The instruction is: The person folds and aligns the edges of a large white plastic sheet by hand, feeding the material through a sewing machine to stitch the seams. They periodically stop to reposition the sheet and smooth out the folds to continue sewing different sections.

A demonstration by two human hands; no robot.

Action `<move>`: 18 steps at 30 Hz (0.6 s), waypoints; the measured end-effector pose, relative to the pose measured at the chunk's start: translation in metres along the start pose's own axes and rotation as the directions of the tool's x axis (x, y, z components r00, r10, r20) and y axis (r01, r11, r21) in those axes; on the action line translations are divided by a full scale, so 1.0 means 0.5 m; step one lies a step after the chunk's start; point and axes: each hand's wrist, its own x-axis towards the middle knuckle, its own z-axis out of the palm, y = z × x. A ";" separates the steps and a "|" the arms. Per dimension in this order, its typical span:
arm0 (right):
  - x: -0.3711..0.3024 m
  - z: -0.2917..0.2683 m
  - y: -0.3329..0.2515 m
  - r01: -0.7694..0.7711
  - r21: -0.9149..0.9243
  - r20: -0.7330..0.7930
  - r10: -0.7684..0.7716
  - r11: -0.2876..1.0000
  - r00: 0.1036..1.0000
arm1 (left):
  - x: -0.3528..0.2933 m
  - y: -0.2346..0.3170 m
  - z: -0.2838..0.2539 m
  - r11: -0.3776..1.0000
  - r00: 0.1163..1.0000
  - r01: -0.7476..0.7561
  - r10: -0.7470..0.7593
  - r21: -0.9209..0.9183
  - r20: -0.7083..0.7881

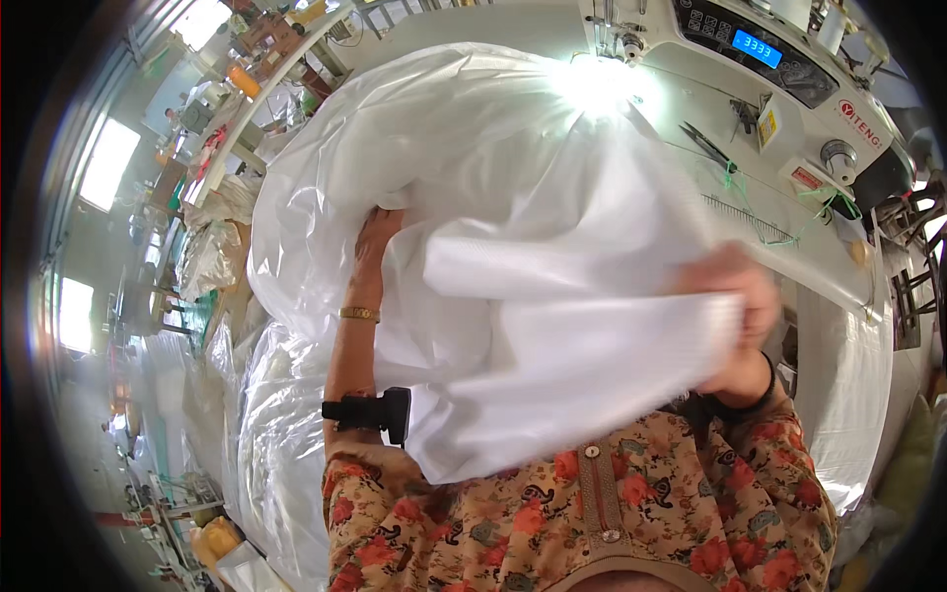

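Note:
A large sheet of white fabric (552,237) spreads in loose folds across the sewing table and over my lap. My right hand (738,296), smeared by motion, grips the fabric's edge at the right and holds it raised near my chest. Farther left, my left hand (381,229) reaches into the folds; its fingers are hidden under the cloth. At the far side the fabric runs up to the sewing machine (789,79), where a bright lamp (604,87) washes out the needle area.
Right of the fabric on the table lie dark thread snips (708,146) and a loose green thread (745,197). Shiny clear plastic (281,424) hangs at the left, with a cluttered workbench (266,89) beyond. More white material (848,395) drapes at the right.

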 end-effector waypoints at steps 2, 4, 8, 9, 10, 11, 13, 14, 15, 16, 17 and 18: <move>-0.021 -0.052 0.001 -0.063 0.030 0.145 0.058 0.998 0.988 | -0.016 0.034 -0.036 0.992 1.000 0.007 -0.009 -0.126 -0.013; -0.011 -0.052 0.026 0.014 -0.237 0.554 0.124 0.971 0.824 | -0.020 0.052 -0.019 0.981 0.975 -0.018 -0.025 0.192 0.220; -0.083 -0.070 0.036 -0.128 -0.417 0.685 0.403 0.900 0.607 | -0.017 0.256 -0.066 0.916 0.973 -0.204 0.229 -0.346 0.033; -0.090 -0.074 0.026 -0.184 -0.352 0.680 0.385 0.918 0.623 | -0.016 0.249 -0.035 0.917 0.974 -0.198 0.225 -0.347 0.038; -0.081 -0.072 0.016 -0.178 -0.335 0.692 0.370 0.925 0.620 | -0.013 0.217 0.024 0.929 0.969 -0.243 0.222 -0.279 -0.104; -0.068 -0.074 0.005 -0.220 -0.193 0.635 0.293 0.956 0.715 | -0.011 0.184 0.099 0.929 0.940 -0.295 0.241 -0.221 -0.242; -0.053 -0.100 -0.014 -0.246 -0.086 0.496 0.256 0.965 0.829 | -0.052 0.107 0.204 0.949 0.998 -0.004 -0.013 -0.316 -0.054; -0.057 -0.108 -0.019 -0.241 -0.082 0.493 0.250 0.967 0.834 | -0.100 0.050 0.235 0.890 0.946 0.322 -0.290 -0.323 0.144; -0.064 -0.115 -0.015 -0.248 -0.095 0.422 0.265 0.964 0.867 | -0.154 -0.014 0.281 0.933 0.952 0.306 -0.295 -0.190 0.086; -0.068 -0.116 -0.011 -0.254 -0.091 0.356 0.270 0.963 0.895 | -0.219 -0.096 0.309 0.952 0.953 0.303 -0.302 -0.042 0.022; -0.065 -0.105 -0.021 -0.241 -0.085 0.312 0.255 0.967 0.915 | -0.295 -0.224 0.301 0.933 0.950 0.312 -0.311 0.181 -0.036; -0.066 -0.101 -0.020 -0.243 -0.055 0.326 0.247 0.968 0.912 | -0.360 -0.305 0.283 0.861 0.945 0.323 -0.316 0.393 -0.085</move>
